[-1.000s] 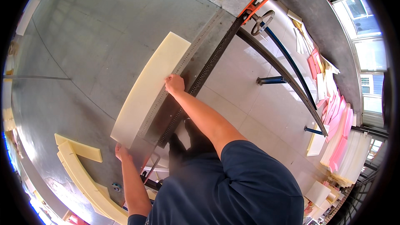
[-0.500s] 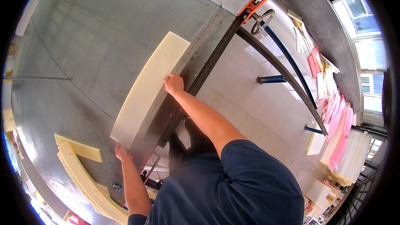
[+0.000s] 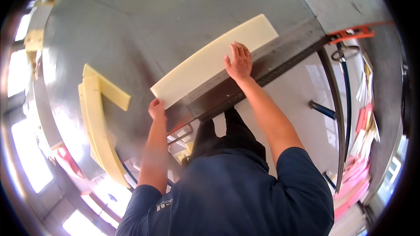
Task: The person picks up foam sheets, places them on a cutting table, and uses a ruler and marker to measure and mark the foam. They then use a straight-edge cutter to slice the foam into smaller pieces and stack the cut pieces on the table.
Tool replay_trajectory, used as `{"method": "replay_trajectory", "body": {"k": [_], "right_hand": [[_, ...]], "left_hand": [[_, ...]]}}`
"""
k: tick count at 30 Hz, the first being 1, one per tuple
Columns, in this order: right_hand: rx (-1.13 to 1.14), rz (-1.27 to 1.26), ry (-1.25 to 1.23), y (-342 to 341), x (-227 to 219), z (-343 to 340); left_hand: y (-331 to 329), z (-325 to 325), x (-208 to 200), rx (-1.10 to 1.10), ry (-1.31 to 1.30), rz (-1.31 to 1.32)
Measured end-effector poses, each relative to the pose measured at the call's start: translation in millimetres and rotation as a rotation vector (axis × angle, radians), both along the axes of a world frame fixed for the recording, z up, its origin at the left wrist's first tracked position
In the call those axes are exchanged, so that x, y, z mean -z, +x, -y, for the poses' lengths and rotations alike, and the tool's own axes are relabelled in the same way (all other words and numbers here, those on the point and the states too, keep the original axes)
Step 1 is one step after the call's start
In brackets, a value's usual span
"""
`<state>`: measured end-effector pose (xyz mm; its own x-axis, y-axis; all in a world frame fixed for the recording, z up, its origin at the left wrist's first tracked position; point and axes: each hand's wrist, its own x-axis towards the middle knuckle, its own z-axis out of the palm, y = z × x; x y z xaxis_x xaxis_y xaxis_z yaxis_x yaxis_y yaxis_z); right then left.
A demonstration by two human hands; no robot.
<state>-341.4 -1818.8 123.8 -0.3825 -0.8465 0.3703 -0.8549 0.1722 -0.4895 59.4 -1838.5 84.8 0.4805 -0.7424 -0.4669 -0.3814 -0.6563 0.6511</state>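
Your right hand (image 3: 241, 64): fingers loosely spread and released, laid palm-down over the near long edge of a long, pale-yellow, foam-like slab (image 3: 203, 67). Nothing is gripped by them. Your left hand (image 3: 156, 109): fingers curled at the slab's near left corner, in contact there; you cannot tell from this view whether they pinch it or only touch.

Slab position: flat on the broad, grey, smooth metal-looking desk (image 3: 175, 22), running obliquely from your left fingers to beyond and right of your right fingers. Its far end lies well past the right fingertips. A narrow grey marked strip (image 3: 199, 91) follows its near side, between the fingers of both hands. Nearer your body than the right fingers, a black toothed rail (image 3: 280, 67) runs along the desk edge.

Left of your left fingers, well apart: a long, curved, pale-yellow foam-like strip (image 3: 97, 118), with a short, straight, pale-yellow piece (image 3: 116, 92) angled off its far end. Far to the right of your right fingers: an orange-red metal bracket (image 3: 356, 32) and, just below it, a dark round handwheel (image 3: 345, 53).
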Motion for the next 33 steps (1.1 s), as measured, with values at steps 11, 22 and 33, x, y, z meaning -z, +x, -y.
{"method": "replay_trajectory", "body": {"k": [11, 22, 33], "right_hand": [[-0.217, -0.157, 0.247, 8, 30, -5], [-0.217, -0.131, 0.248, 9, 31, -2], [-0.224, -0.115, 0.254, 9, 31, 3]], "left_hand": [[-2, -16, -3, 0.030, -0.131, 0.175], [-108, -17, -59, 1.178, -0.277, 0.557], [-99, -6, -39, 1.178, -0.377, 0.527]]}}
